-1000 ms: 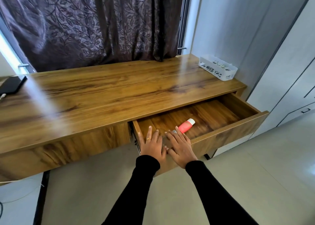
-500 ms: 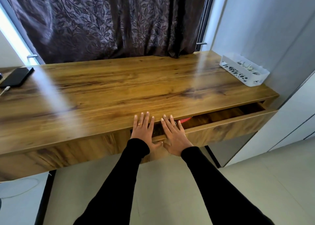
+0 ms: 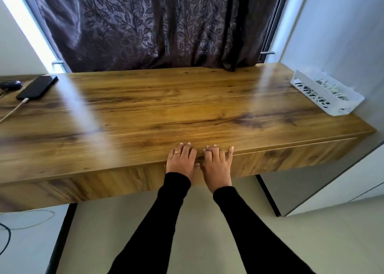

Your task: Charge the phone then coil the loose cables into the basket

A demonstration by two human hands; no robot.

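1. Fingers (image 3: pixel 188 149) of the left hand (image 3: pixel 181 162) and right hand (image 3: pixel 217 165) are laid relaxed over the desk (image 3: pixel 166 107) edge, nothing grasped.
2. Phone (image 3: pixel 37 87) is placed far left, charging cable (image 3: pixel 12 112) plugged in.
3. Basket (image 3: pixel 324 97) is set far right, white cables (image 3: pixel 330 87) held inside.
4. Drawer front (image 3: pixel 280 158) is seen flush.

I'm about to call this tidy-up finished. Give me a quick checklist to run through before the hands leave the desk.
1. Phone plugged in: ok, a cable enters its near end.
2. Phone actually charging: cannot tell, screen is dark.
3. Cables in basket: ok, pale coils lie inside.
4. Drawer shut: ok, front sits flush under the desk edge.
5. Left hand and right hand free: ok, both rest on the desk edge, holding nothing.
6. Floor cable tidy: not ok, loose loop lies below.
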